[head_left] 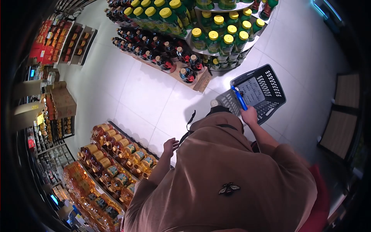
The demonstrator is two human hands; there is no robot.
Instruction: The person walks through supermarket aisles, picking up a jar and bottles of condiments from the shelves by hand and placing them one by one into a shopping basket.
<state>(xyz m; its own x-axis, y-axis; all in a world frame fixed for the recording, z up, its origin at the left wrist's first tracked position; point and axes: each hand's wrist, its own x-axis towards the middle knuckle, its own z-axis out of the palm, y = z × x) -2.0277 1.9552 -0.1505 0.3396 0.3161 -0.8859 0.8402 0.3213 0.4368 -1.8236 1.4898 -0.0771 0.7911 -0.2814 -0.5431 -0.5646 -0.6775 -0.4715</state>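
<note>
My right hand [249, 115] is closed round the blue handle [239, 98] of a dark grey shopping basket [275, 87]. The basket hangs over the floor at my right side, and its slotted bottom shows. My left hand [170, 147] hangs beside my body with its fingers apart and nothing in it. Near it, to the lower left, stand rows of oil bottles [137, 156] with amber and golden contents.
Dark bottles with red labels [166, 63] stand on a low wooden platform [203, 82] ahead. Behind it, a rounded shelf [201, 50] holds green bottles with yellow caps [228, 42]. Cardboard boxes [63, 99] and stocked shelves are at the left; brown panels [336, 127] stand at the right.
</note>
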